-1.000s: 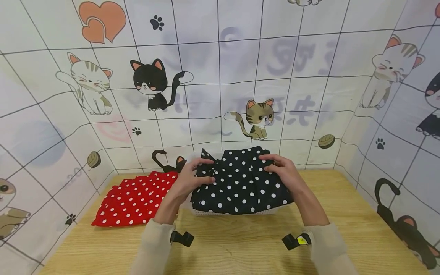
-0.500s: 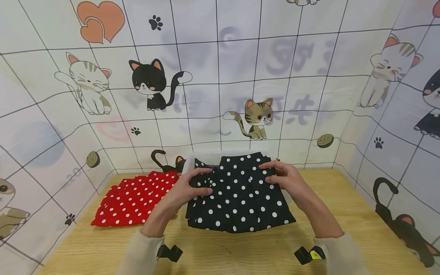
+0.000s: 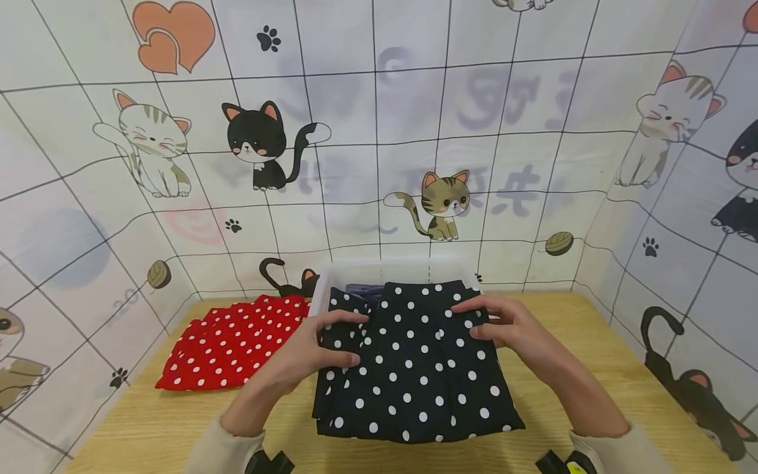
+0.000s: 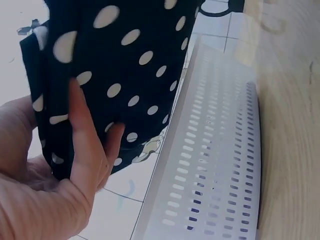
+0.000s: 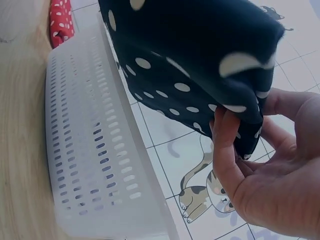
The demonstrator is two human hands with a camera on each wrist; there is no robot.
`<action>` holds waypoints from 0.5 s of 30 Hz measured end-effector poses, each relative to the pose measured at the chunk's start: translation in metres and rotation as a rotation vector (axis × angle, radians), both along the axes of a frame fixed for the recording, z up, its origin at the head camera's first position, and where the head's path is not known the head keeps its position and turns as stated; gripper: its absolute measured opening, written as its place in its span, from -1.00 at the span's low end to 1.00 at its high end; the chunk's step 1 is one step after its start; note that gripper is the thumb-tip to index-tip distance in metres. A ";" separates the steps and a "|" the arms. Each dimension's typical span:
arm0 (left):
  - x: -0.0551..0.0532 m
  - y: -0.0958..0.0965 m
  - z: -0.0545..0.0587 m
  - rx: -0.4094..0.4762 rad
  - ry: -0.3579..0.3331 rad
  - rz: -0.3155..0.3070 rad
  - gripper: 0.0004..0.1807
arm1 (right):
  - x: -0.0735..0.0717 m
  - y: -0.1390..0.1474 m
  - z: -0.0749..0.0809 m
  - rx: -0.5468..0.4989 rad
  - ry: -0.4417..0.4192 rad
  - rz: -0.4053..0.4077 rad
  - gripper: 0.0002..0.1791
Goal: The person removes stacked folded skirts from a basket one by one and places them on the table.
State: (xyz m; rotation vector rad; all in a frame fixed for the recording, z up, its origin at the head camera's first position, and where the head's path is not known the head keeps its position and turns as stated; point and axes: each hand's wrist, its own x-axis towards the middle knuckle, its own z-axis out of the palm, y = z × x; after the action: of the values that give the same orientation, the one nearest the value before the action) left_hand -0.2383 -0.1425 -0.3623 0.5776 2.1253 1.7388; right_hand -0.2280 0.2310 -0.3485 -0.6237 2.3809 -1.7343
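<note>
A folded black garment with white polka dots (image 3: 414,375) hangs between both hands, raised above the table, its wide hem toward me. My left hand (image 3: 299,359) grips its left edge, thumb and fingers on opposite faces. At the other edge my right hand (image 3: 524,332) pinches it the same way. In the left wrist view the folded layers of the black garment (image 4: 130,65) sit between curled fingers. Fingertips of the right hand (image 5: 280,185) bend round the fold in the right wrist view. Behind and below is a white perforated basket (image 4: 215,135), partly hidden by the garment in the head view.
A red polka-dot cloth (image 3: 231,345) lies flat on the wooden table (image 3: 148,421) to the left, close beside the basket. Something dark bluish-purple (image 3: 364,289) shows inside the basket. A white cat-print sheet (image 3: 379,131) encloses the back and sides.
Both hands have drawn the black garment toward me, away from the basket, whose back wall and bluish-purple contents now show. The red cloth has stayed in place.
</note>
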 end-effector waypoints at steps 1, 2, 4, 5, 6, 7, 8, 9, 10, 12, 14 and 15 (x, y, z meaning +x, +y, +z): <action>0.002 0.000 0.000 0.007 0.000 -0.012 -0.43 | 0.002 0.001 0.000 0.000 -0.010 0.015 -0.56; 0.004 0.000 0.000 0.007 -0.001 -0.016 -0.42 | 0.004 0.001 0.001 0.002 -0.020 0.030 -0.55; 0.009 0.000 0.000 0.000 0.000 -0.028 -0.44 | 0.007 0.003 0.001 -0.003 -0.045 0.058 -0.57; 0.011 0.000 0.000 -0.010 0.005 -0.035 -0.45 | 0.009 0.004 0.001 -0.005 -0.058 0.070 -0.58; 0.013 0.000 0.000 -0.021 0.006 -0.039 -0.46 | 0.011 0.005 0.001 -0.003 -0.066 0.079 -0.59; 0.015 0.000 0.000 -0.033 0.007 -0.044 -0.47 | 0.012 0.006 0.000 -0.002 -0.072 0.090 -0.60; 0.016 0.000 -0.001 -0.042 0.006 -0.048 -0.48 | 0.014 0.007 0.000 -0.002 -0.078 0.103 -0.61; 0.018 -0.001 -0.001 -0.051 0.008 -0.055 -0.48 | 0.015 0.008 0.000 -0.003 -0.083 0.117 -0.61; 0.020 -0.001 -0.001 -0.062 0.011 -0.061 -0.49 | 0.016 0.009 0.000 0.000 -0.091 0.126 -0.62; 0.023 -0.002 -0.001 -0.079 0.016 -0.066 -0.51 | 0.017 0.010 -0.001 0.005 -0.094 0.153 -0.63; 0.026 -0.001 -0.001 -0.090 0.021 -0.078 -0.54 | 0.018 0.012 -0.002 0.006 -0.097 0.187 -0.66; 0.027 -0.001 -0.001 -0.094 0.023 -0.083 -0.56 | 0.018 0.013 -0.002 0.002 -0.095 0.207 -0.68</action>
State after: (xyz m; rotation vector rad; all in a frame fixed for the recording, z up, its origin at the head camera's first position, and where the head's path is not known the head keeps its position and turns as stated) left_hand -0.2114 -0.1437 -0.3632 0.6522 2.1537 1.5864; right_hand -0.2100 0.2439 -0.3505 -0.7411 2.1692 -1.6366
